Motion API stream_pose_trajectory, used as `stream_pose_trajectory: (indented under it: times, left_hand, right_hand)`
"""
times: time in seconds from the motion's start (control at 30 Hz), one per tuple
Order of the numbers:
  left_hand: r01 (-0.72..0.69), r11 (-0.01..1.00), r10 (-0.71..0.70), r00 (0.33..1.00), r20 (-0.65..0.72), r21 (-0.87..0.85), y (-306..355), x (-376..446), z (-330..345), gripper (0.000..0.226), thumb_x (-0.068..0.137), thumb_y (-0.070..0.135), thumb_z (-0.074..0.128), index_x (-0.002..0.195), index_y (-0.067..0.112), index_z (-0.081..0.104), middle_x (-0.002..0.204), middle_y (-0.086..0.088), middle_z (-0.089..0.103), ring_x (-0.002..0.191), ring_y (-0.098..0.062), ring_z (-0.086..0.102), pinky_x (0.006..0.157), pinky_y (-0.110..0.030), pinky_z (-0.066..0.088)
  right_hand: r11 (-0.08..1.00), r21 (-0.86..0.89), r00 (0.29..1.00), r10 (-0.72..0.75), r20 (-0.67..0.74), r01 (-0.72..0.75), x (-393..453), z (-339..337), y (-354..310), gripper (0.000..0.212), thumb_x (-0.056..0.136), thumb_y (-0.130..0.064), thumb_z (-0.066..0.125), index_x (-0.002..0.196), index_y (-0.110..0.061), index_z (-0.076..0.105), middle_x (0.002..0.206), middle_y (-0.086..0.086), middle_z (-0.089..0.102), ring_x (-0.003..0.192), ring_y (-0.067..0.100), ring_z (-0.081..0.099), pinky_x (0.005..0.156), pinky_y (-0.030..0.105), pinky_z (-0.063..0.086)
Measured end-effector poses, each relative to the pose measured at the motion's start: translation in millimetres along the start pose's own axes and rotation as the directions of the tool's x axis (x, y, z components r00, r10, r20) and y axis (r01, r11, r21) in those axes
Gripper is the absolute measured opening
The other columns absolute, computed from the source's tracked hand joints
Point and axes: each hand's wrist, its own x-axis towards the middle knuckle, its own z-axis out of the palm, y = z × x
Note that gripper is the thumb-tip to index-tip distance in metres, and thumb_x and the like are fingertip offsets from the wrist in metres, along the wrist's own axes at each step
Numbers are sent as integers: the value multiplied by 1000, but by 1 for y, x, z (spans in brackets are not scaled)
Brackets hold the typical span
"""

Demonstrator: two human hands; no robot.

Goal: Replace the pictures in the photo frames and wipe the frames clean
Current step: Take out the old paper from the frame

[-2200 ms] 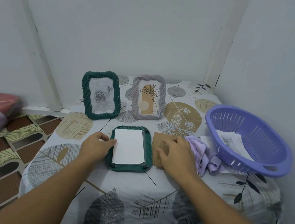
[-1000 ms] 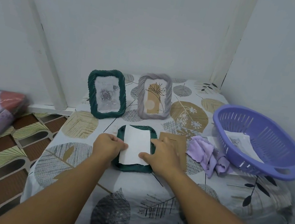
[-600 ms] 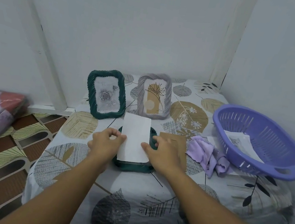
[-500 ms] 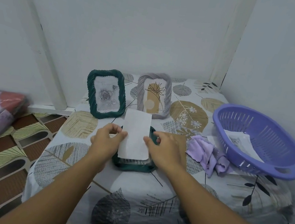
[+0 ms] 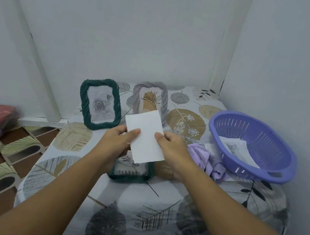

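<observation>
Both hands hold a white sheet of paper (image 5: pixel 145 136) up above the table (image 5: pixel 154 210), tilted, blank side toward the camera. The left hand (image 5: pixel 118 142) pinches the sheet's left edge, thumb on the near face and fingers curled behind; the right hand (image 5: pixel 173 149) pinches the right edge in the same way. Directly beneath the sheet a dark green frame (image 5: pixel 129 173) lies flat on the leaf-patterned tablecloth, its opening showing the cloth pattern through it; most of it is hidden by the paper and wrists, so whether a glass pane sits in it cannot be told. A brown backing board (image 5: pixel 163 170) lies just beside that frame on its right, partly under the right wrist. Farther back, a second green frame (image 5: pixel 100 103) with a rose picture stands upright, and a grey frame (image 5: pixel 150 100) with a plant picture stands just to its right. A crumpled lilac cloth (image 5: pixel 207 161) lies near the right hand, touching a purple basket (image 5: pixel 252 145) that holds a printed picture (image 5: pixel 235 150).
</observation>
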Motion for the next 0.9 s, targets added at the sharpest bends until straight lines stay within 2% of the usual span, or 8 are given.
stream_pose_trajectory:
  times: [0.1,0.2,0.3,0.4,0.5,0.57,0.67,0.9]
  left_hand:
    - [-11,999,10,1000,10,41,2,7,21,18,101,18,65,116,11,71,91,-1,79,75,-17,68,67,-29,52]
    - [-25,999,24,1000,20,29,6,10,46,20,101,14,63,118,6,71,105,-6,78,93,-23,74,82,-36,60]
    - [-33,997,30,999,35,75,7,14,71,17,102,14,63,112,3,71,96,-7,77,75,-22,69,62,-27,53]
    - [-40,987,32,998,50,158,6,15,96,19,102,13,62,111,0,71,83,-9,71,54,-17,50,45,-22,35]
    - [-41,982,31,998,59,185,3,18,118,23,101,12,64,117,-4,69,89,-13,70,49,-11,46,38,-17,34]
    - [-33,980,24,999,49,197,2,17,130,26,100,11,64,121,-6,67,92,-18,70,50,-11,44,35,-15,33]
    - [-36,979,29,999,39,201,-1,18,142,28,100,8,63,124,-8,65,106,-29,71,50,-10,43,34,-12,34]
    - [-49,959,50,999,4,280,-12,37,152,20,96,14,69,112,3,72,85,-7,70,60,-15,54,53,-24,39]
  right_hand:
    - [993,-114,997,-48,-63,40,-7,-23,-5,33,105,-36,53,95,-7,67,86,6,69,78,22,60,67,34,44]
    - [923,-355,961,-219,-168,148,-13,-57,-8,31,105,-41,49,90,-17,62,76,-6,61,69,14,55,59,32,38]
    - [772,-615,894,-378,-242,160,-12,-98,-4,20,102,-39,53,100,-23,63,91,-4,66,88,21,60,70,37,50]
    - [585,-810,929,-319,-187,38,-13,-139,5,33,98,-41,57,123,-20,59,119,5,63,112,31,55,87,42,50]
    - [521,-853,975,-176,-132,-21,-20,-165,16,42,95,-47,61,128,-21,58,120,4,63,112,29,57,86,41,52]
    - [503,-864,986,-140,-92,-10,-23,-171,25,28,96,-44,60,107,-18,64,99,1,66,93,27,62,71,36,50]
    - [489,-872,983,-165,-80,11,-28,-173,34,17,100,-33,53,89,-19,53,83,0,58,76,27,56,61,34,40]
    - [593,-805,930,-310,-197,27,-27,-190,33,20,99,-21,52,80,-15,48,69,-2,48,69,26,48,56,35,33]
